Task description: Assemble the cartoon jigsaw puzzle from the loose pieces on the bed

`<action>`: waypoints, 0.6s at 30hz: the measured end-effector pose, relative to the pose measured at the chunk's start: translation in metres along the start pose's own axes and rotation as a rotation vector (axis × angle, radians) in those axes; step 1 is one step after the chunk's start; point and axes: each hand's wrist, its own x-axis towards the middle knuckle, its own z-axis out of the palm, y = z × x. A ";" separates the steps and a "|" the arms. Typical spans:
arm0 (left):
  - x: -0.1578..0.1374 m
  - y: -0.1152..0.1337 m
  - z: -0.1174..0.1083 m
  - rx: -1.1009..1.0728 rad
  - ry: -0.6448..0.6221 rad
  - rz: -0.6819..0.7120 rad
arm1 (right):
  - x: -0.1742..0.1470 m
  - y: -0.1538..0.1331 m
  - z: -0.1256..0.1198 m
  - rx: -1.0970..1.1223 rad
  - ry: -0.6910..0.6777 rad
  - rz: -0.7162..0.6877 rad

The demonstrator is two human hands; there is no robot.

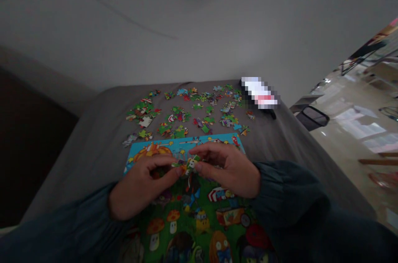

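Observation:
Over a colourful picture sheet (178, 147) of cartoon mushrooms and vegetables, both of my hands meet near its upper middle. My left hand (146, 184) pinches small jigsaw puzzle pieces (185, 167) between thumb and fingers. From the other side, my right hand (230, 167) grips a green and white puzzle piece (193, 162), close against those in the left. Whether the pieces are joined I cannot tell. My hands hide part of the sheet's upper half.
Many loose puzzle pieces (180, 114) lie in clusters on the grey cloth (99, 130) beyond the sheet. A phone-like device with a blurred bright screen (259, 92) rests at the far right, near the pale wall (155, 18). Past the right edge, floor (342, 147) and clutter show.

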 end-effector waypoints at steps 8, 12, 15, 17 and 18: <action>-0.007 0.000 0.004 -0.192 -0.158 -0.109 | 0.001 0.001 0.000 -0.025 -0.030 0.042; -0.009 -0.002 0.000 -0.490 -0.111 -0.105 | 0.003 -0.006 -0.005 0.156 -0.024 0.174; -0.007 -0.005 -0.001 -0.578 -0.083 -0.136 | 0.004 -0.008 -0.005 0.261 -0.041 0.179; -0.005 -0.006 0.000 -0.598 -0.067 -0.141 | 0.004 -0.008 -0.005 0.296 -0.062 0.190; -0.004 -0.005 0.000 -0.608 -0.068 -0.141 | 0.004 -0.007 -0.004 0.300 -0.076 0.203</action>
